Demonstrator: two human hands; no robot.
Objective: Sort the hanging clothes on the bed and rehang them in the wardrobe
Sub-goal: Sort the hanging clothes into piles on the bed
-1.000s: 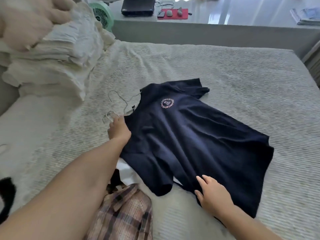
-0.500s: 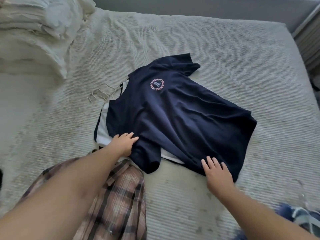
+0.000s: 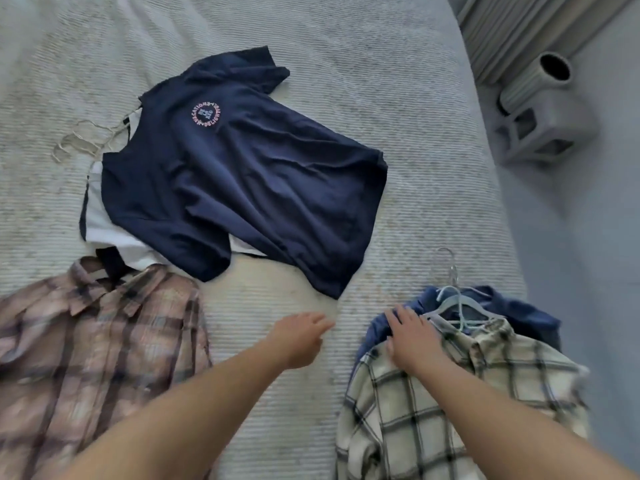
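A navy T-shirt (image 3: 242, 174) with a round pink logo lies flat on the bed (image 3: 398, 81), over a white garment (image 3: 100, 220), with wire hanger hooks (image 3: 79, 143) poking out at its left. A pink plaid shirt (image 3: 93, 348) lies at the lower left. At the lower right a cream checked shirt (image 3: 433, 410) lies on a blue garment (image 3: 526, 313), with pale blue hangers (image 3: 457, 306) at their collars. My right hand (image 3: 412, 337) rests flat on the cream shirt's shoulder. My left hand (image 3: 301, 337) hovers over bare bedspread with fingers relaxed, holding nothing.
The bed's right edge runs down past the cream shirt. Beyond it on the floor stands a grey ribbed appliance (image 3: 543, 112) next to a curtain (image 3: 519, 32).
Both hands left the navy T-shirt and moved toward me and right; my right hand now lies on the cream checked shirt. The view tilted down and right, bringing that pile into sight.
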